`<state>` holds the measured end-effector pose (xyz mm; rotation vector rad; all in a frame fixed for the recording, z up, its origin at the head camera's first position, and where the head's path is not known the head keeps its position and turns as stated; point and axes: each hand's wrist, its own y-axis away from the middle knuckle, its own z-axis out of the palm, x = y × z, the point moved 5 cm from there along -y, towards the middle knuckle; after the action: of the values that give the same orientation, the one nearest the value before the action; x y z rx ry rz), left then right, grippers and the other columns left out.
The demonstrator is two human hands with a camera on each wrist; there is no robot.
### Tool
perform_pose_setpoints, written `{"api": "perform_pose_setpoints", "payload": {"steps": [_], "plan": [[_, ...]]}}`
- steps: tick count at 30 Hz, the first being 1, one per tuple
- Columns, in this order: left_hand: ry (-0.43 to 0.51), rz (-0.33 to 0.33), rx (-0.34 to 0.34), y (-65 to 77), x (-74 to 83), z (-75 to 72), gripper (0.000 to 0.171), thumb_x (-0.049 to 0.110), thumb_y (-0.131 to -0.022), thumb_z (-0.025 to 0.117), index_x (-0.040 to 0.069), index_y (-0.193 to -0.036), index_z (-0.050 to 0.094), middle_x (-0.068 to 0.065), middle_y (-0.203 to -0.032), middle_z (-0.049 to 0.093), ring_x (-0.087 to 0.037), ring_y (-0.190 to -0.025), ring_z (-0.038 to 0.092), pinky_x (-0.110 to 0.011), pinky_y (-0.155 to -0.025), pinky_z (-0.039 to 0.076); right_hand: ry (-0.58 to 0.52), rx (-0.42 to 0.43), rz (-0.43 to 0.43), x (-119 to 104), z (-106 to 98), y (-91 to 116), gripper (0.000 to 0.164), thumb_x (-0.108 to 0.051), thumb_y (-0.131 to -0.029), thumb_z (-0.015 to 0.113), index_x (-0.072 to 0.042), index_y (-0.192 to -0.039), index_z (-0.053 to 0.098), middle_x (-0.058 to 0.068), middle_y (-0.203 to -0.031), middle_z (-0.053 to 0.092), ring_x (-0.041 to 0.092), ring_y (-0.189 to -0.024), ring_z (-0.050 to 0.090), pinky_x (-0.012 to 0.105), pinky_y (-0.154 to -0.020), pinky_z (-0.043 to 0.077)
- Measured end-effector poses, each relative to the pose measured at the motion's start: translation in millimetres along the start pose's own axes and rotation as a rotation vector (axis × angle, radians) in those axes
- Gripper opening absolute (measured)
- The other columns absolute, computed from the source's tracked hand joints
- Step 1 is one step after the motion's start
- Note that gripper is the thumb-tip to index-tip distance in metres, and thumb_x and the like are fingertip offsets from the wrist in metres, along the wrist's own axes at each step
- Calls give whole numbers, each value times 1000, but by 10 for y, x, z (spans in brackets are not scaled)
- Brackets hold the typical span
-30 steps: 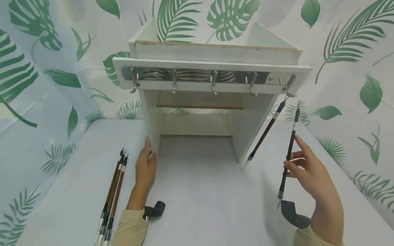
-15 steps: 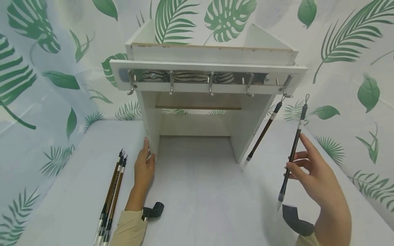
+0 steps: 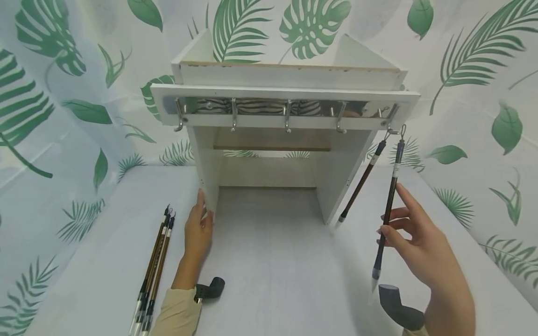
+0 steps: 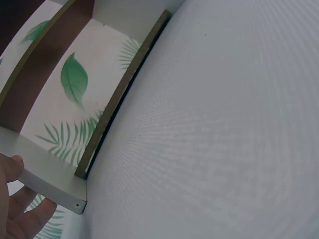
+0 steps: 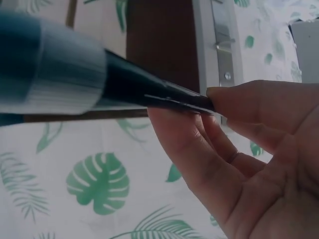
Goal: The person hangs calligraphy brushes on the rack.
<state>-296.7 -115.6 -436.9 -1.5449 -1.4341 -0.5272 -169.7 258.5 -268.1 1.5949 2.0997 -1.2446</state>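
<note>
My right hand (image 3: 420,238) pinches a brown calligraphy brush (image 3: 391,196) between thumb and fingers. The held brush hangs nearly upright, tip down, its top loop beside the rightmost hook (image 3: 393,126). In the right wrist view its ferrule (image 5: 70,69) looms large in front of the fingers. Another calligraphy brush (image 3: 362,184) hangs by its loop from that same hook, slanting. At the left, my left hand (image 3: 198,233) holds the front edge of the white rack's side panel (image 3: 206,172), thumb on the inner face and fingers on the outer (image 4: 55,179).
Several calligraphy brushes (image 3: 156,266) lie side by side on the white tabletop (image 3: 269,280) left of my left arm. A metal hook strip (image 3: 260,108) runs across the rack's front board, with other hooks along it. Leaf-patterned cloth (image 3: 475,60) covers the wall behind.
My right hand first drew the held brush slightly right, then brought it left, so its loop is now close to the rightmost hook. My left hand stays on the panel.
</note>
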Motion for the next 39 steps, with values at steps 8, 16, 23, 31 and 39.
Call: {"api": "perform_pose_setpoints", "payload": {"steps": [8,16,23,31,39], "plan": [[15,10,-2,-3,41,8,67,9,-95,45,28,-147,8,-17,-140,36,-33,-123,46,-35,-95,48,-57,6,-69,-168,69,-14,89,26,-70,58,-12,-144,27,-14,-92,50,-11,-81,55,5,-63,50],[6,23,-4,-3,41,-11,69,8,-95,45,29,-147,7,-16,-141,35,-33,-123,46,-35,-95,48,-116,16,-147,-241,148,-17,89,30,-65,56,-5,-142,31,-14,-93,52,-7,-80,57,6,-64,51],[5,24,6,-19,21,-17,68,9,-95,45,29,-147,7,-15,-141,35,-32,-124,46,-34,-94,49,-124,44,-235,-321,210,-41,83,32,-63,56,-1,-137,38,-8,-93,53,-6,-79,57,6,-63,51],[5,8,7,-15,-5,-16,68,9,-95,45,30,-147,7,-16,-140,36,-32,-123,47,-34,-94,49,-60,32,-280,-385,315,-56,76,29,-66,57,0,-134,43,9,-89,53,-7,-85,54,3,-70,49],[4,26,14,3,7,-9,69,8,-94,47,29,-147,9,-17,-139,37,-33,-122,47,-35,-93,49,-25,36,-255,-357,341,-53,76,27,-67,58,-3,-135,42,10,-91,54,-8,-85,51,0,-71,46]]}}
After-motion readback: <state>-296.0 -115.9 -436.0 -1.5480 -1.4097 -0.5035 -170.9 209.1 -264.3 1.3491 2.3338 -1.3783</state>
